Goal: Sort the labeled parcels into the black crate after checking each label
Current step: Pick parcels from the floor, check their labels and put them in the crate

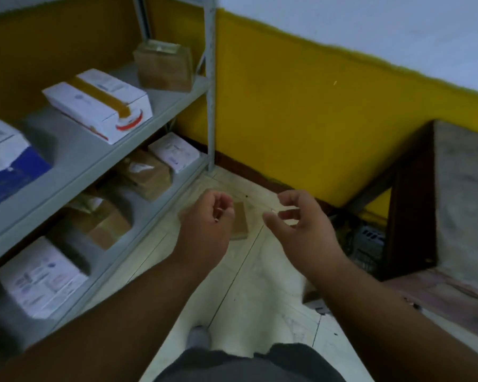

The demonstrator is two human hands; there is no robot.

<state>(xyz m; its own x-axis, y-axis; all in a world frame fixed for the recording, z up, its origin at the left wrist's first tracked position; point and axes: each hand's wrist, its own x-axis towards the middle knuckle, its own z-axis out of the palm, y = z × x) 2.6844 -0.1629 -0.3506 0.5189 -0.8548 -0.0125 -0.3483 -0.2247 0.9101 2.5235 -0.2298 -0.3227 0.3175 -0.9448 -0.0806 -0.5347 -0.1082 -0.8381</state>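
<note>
Sorting looks barely started, judging by how many parcels sit on the grey metal shelving (160,114) at your 10 o'clock. The black crate (367,244) is at your 2 o'clock, tucked on the floor beside the wooden bench (464,194); its inside is too dark to show whether anything lies in it.

Your left hand (207,224) hangs with fingers loosely curled and your right hand (301,219) is spread and relaxed; neither holds a parcel. Between them, at 12 o'clock on the floor tiles (260,285), lies a small brown parcel (239,223), its label not readable.

On the shelving you have, top tier: a white taped box (100,103), a brown cardboard box (163,66) at the far end, and a blue-and-white box (6,158) at 9 o'clock. The lower tier holds at least 2 white labelled parcels (174,151) and several brown ones (145,172). All of these are left to check, as I judge it.
</note>
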